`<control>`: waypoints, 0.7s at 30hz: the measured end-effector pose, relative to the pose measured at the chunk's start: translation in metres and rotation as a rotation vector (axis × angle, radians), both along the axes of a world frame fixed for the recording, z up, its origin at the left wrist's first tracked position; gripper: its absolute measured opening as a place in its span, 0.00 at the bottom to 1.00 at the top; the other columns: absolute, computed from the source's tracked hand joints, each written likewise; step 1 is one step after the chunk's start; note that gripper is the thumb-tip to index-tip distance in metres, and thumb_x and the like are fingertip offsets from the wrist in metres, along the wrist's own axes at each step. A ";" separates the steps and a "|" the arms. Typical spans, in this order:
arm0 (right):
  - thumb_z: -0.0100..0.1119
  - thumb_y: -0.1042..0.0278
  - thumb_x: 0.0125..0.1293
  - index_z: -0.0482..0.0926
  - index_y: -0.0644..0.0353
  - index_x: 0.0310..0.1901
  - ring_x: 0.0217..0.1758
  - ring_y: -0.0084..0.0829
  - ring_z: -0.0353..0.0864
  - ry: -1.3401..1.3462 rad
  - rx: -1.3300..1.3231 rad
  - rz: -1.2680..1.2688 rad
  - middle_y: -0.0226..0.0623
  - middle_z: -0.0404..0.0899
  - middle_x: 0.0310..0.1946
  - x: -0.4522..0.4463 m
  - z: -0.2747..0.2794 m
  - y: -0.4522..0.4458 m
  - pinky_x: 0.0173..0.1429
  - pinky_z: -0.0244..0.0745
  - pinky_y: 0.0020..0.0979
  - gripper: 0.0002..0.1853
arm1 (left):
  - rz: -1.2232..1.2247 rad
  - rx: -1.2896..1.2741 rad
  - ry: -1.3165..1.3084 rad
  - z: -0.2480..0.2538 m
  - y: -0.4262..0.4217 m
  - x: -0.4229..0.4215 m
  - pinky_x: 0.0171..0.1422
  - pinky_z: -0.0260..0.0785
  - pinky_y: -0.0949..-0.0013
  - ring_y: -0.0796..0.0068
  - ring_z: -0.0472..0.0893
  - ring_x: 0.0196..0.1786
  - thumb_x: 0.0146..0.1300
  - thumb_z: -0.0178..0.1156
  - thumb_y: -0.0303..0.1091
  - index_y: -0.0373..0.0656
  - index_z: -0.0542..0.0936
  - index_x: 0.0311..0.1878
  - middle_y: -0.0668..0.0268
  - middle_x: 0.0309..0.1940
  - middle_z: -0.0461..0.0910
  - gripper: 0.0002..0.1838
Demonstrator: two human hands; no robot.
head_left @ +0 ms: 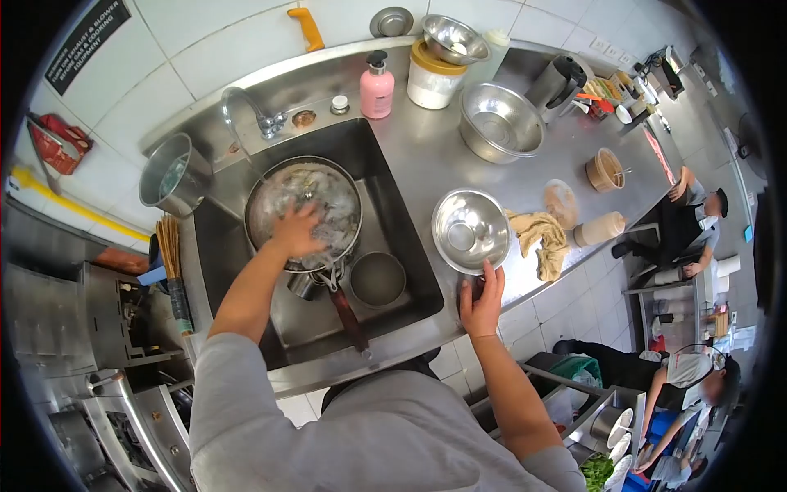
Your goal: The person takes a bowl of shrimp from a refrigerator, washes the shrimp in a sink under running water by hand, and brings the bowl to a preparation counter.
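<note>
My left hand [300,231] is spread open, palm down, in a wide pan [358,199] of bubbly water in the sink. The pan's dark wooden handle [348,320] points toward me. A thin stream runs into the pan from the chrome tap [269,123]. On the counter to the right sits a shiny steel bowl [470,230]. My right hand [482,307] is at its near rim with fingers apart, fingertips at the edge; whether they press on it I cannot tell. Beside the pan in the sink stands a small round pot [378,280].
A tan cloth [543,244] and a squeeze bottle [600,230] lie right of the bowl. Behind are a larger steel bowl [502,123], a pink pump bottle [377,86] and a white tub [433,78]. A tall steel pot [175,175] stands at the sink's left corner. Other people are at the far right.
</note>
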State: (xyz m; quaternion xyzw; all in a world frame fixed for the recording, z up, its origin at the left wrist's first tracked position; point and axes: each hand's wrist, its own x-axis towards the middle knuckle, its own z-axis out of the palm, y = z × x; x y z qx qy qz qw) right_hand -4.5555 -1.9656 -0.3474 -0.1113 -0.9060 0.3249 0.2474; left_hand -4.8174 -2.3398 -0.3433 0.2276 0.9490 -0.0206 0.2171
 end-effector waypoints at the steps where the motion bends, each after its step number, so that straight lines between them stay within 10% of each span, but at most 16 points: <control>1: 0.65 0.67 0.69 0.65 0.58 0.75 0.71 0.63 0.67 -0.020 -0.018 -0.014 0.66 0.60 0.71 0.001 0.000 -0.001 0.71 0.70 0.47 0.34 | 0.001 -0.006 -0.004 -0.006 -0.005 -0.004 0.77 0.44 0.20 0.40 0.45 0.85 0.56 0.68 0.63 0.64 0.68 0.78 0.56 0.85 0.47 0.46; 3: 0.65 0.67 0.69 0.64 0.58 0.75 0.72 0.63 0.66 -0.033 -0.039 -0.028 0.67 0.60 0.70 0.000 0.001 -0.003 0.72 0.69 0.47 0.34 | 0.375 -0.003 0.140 -0.018 -0.010 -0.021 0.77 0.44 0.20 0.40 0.44 0.85 0.56 0.69 0.62 0.65 0.68 0.78 0.59 0.86 0.43 0.45; 11: 0.65 0.68 0.69 0.66 0.58 0.74 0.68 0.59 0.70 -0.024 -0.105 -0.020 0.63 0.59 0.72 -0.001 0.006 -0.004 0.69 0.73 0.45 0.33 | 0.316 -0.066 0.046 -0.003 0.016 -0.010 0.76 0.48 0.20 0.41 0.45 0.85 0.54 0.71 0.62 0.64 0.71 0.76 0.62 0.84 0.49 0.45; 13: 0.65 0.68 0.69 0.66 0.57 0.74 0.68 0.58 0.71 -0.008 -0.083 -0.019 0.63 0.59 0.72 -0.002 0.005 -0.006 0.68 0.73 0.44 0.33 | 0.645 0.094 0.070 -0.022 0.025 -0.022 0.77 0.48 0.21 0.39 0.45 0.85 0.52 0.72 0.63 0.65 0.70 0.77 0.66 0.85 0.47 0.47; 16: 0.65 0.68 0.69 0.66 0.57 0.74 0.67 0.57 0.71 -0.002 -0.062 -0.020 0.61 0.59 0.72 -0.002 0.008 -0.001 0.67 0.74 0.44 0.32 | 0.043 0.143 0.008 -0.035 -0.009 -0.017 0.78 0.49 0.24 0.36 0.45 0.84 0.52 0.71 0.63 0.65 0.69 0.77 0.61 0.85 0.48 0.47; 21: 0.65 0.67 0.69 0.66 0.57 0.74 0.66 0.56 0.73 -0.003 -0.057 -0.027 0.61 0.60 0.71 -0.001 0.005 -0.003 0.66 0.74 0.44 0.33 | 0.368 0.060 0.081 -0.026 -0.003 -0.020 0.80 0.48 0.26 0.37 0.45 0.84 0.53 0.70 0.64 0.68 0.63 0.81 0.64 0.86 0.45 0.51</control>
